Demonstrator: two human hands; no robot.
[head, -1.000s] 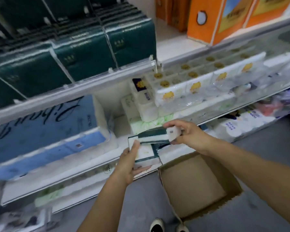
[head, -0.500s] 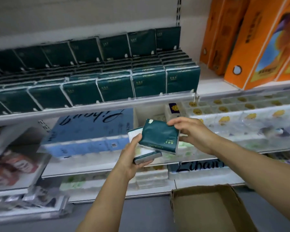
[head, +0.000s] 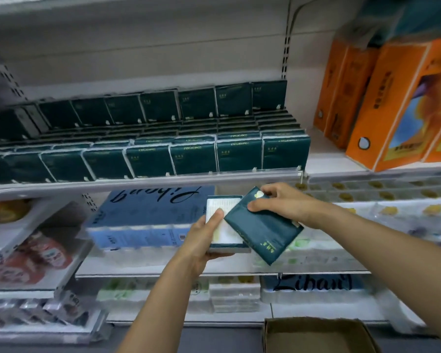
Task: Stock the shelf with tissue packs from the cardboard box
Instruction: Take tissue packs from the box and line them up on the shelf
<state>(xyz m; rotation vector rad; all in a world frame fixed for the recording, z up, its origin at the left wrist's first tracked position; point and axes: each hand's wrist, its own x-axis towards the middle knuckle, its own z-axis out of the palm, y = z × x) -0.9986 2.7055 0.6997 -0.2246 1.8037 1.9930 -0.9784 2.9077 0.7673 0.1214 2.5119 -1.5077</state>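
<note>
Packs raised from box level toward shelf.
Right hand (head: 278, 205) pinches green pack (head: 262, 230); left hand (head: 201, 240) grips second pack (head: 224, 220), frame centre; placement next.

Shop: stocked shelves (head: 163, 180) of tissue packs (head: 239, 154)

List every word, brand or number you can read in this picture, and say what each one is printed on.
"COMFORTABLE": top edge of the dark green tissue packs on the shelf, upside down.
"Libang", roughly, in script: blue tissue bundle, upside down, and a lower bundle.
Gold print on the pack in the right hand: too small to read.
Orange boxes: print blurred.
</note>
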